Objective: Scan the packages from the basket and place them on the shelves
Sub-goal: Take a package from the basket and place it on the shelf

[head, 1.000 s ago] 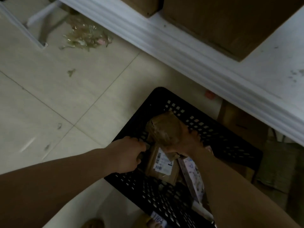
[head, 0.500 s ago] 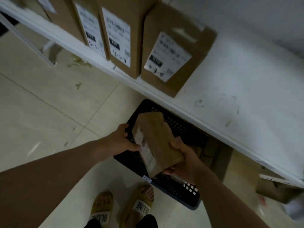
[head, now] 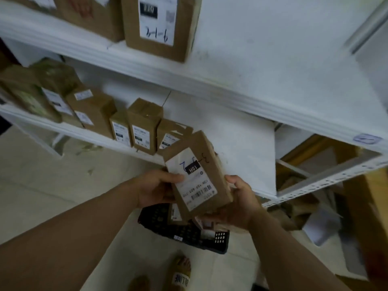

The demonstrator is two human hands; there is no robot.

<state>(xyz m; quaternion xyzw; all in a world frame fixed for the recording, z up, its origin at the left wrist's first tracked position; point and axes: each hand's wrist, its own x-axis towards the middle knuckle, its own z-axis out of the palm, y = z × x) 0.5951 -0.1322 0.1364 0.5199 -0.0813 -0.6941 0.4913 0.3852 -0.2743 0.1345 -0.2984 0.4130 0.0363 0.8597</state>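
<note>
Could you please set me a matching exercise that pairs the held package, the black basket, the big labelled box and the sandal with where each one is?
Things:
1 held package
2 black basket
3 big labelled box
4 sandal

Places:
A on the upper shelf
B on the floor, with more parcels in it
C gripped by left hand and right hand
D worn, at the picture's bottom edge

Pairs: 1-C, 2-B, 3-A, 4-D

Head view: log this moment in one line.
brown cardboard package with white label: held above black plastic basket | left hand: grips left edge | right hand: grips bottom right
</note>
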